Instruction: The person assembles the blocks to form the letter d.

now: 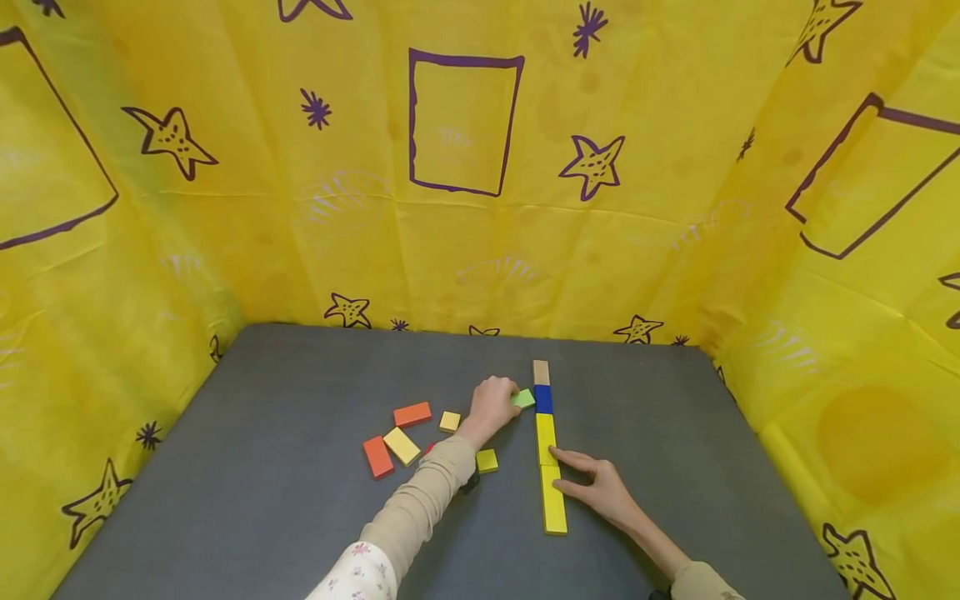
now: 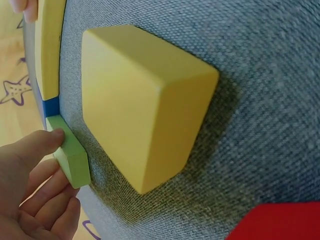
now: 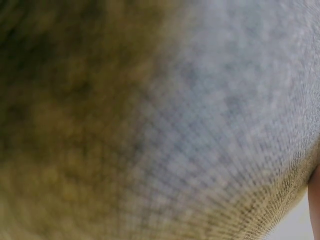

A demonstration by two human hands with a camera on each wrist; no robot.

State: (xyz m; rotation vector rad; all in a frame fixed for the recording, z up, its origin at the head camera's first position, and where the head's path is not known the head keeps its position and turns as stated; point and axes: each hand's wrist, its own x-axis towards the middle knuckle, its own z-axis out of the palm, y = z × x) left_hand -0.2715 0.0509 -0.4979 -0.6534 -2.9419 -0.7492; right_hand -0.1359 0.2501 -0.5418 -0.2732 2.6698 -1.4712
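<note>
A straight row of blocks runs away from me: a plain wood block (image 1: 541, 372) at the far end, a blue block (image 1: 543, 399), then two long yellow blocks, the farther (image 1: 545, 433) and the nearer (image 1: 553, 504). My left hand (image 1: 492, 403) pinches a light green block (image 2: 75, 155) between thumb and fingers, its end right at the left side of the blue block. From the right, my right hand (image 1: 603, 492) touches the edges of the two long yellow blocks near their joint with straight fingers. The right wrist view shows mostly blurred cloth and a sliver of skin.
Left of the row lie two orange blocks (image 1: 412, 414) (image 1: 378, 457), a pale yellow block (image 1: 402, 447), a small yellowish block (image 1: 449, 422), a yellow block (image 1: 487, 461) and a red block (image 2: 280, 225) partly hidden by my left arm. Yellow cloth walls (image 1: 465, 250) surround the grey table (image 1: 285, 500).
</note>
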